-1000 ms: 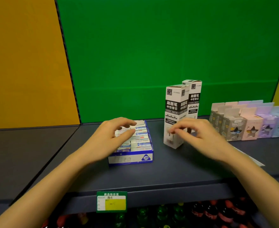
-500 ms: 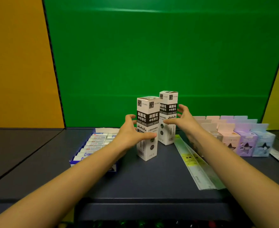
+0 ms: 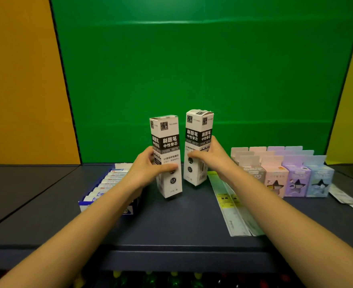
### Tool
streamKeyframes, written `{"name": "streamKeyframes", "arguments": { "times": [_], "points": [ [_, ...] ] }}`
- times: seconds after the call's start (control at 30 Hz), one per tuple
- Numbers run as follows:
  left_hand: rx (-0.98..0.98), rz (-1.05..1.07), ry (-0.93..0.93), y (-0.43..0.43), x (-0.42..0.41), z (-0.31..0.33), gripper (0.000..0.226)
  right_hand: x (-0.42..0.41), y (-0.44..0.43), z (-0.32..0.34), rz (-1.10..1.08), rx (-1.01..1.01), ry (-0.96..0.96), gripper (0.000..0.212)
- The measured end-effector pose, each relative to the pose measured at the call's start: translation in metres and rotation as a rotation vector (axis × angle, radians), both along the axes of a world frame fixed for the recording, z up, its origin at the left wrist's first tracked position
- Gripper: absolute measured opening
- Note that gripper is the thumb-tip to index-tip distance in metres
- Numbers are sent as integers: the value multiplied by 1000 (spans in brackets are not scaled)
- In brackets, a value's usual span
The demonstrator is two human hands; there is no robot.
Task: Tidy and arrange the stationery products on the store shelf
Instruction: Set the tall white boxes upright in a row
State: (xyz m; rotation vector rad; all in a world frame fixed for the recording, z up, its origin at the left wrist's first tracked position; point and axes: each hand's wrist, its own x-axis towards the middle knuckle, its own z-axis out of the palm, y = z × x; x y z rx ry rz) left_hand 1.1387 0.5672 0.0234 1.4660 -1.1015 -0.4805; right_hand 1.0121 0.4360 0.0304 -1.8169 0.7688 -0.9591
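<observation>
Two tall white refill boxes with black bands stand upright on the dark shelf [image 3: 171, 221]. My left hand [image 3: 148, 169] grips the nearer, left box [image 3: 166, 142], thumb across its front. My right hand [image 3: 209, 157] holds the farther, right box [image 3: 198, 129], thumb on its front and fingers round its right side. A narrow gap separates the two boxes. To the left, partly hidden by my left forearm, lies a blue tray of erasers [image 3: 107, 183].
Pastel boxes with star windows [image 3: 296, 179] stand in rows at the right. Long clear ruler packs [image 3: 231, 210] lie flat beside my right forearm. More flat packets [image 3: 346, 198] lie at the far right. Bottles [image 3: 171, 280] show below the shelf edge.
My hands left the eraser tray and closed round the two tall boxes, one each. The view shifted, with the boxes now near the centre.
</observation>
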Motion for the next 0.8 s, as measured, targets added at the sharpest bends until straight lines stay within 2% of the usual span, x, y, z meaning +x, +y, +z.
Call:
{"name": "streamKeyframes", "arguments": {
  "times": [0.23, 0.33, 0.4, 0.6, 0.8],
  "points": [
    [-102, -243, -46, 7, -14, 39, 45, -70, 47, 34, -13, -59, -131, 52],
    [-131, -367, -45, -3, -40, 44, 39, -118, 61, 37, -79, -34, -206, 40],
    [-140, -458, -28, -10, -66, 44, 40, -153, 68, 33, -140, -18, -264, 33],
    [-143, -645, -50, -36, -163, 36, 40, -266, 89, 18, -397, -16, -280, 39],
    [-123, -796, -15, -66, -285, 22, 43, -400, 108, 5, -604, -58, -230, 33]
  ]
}}
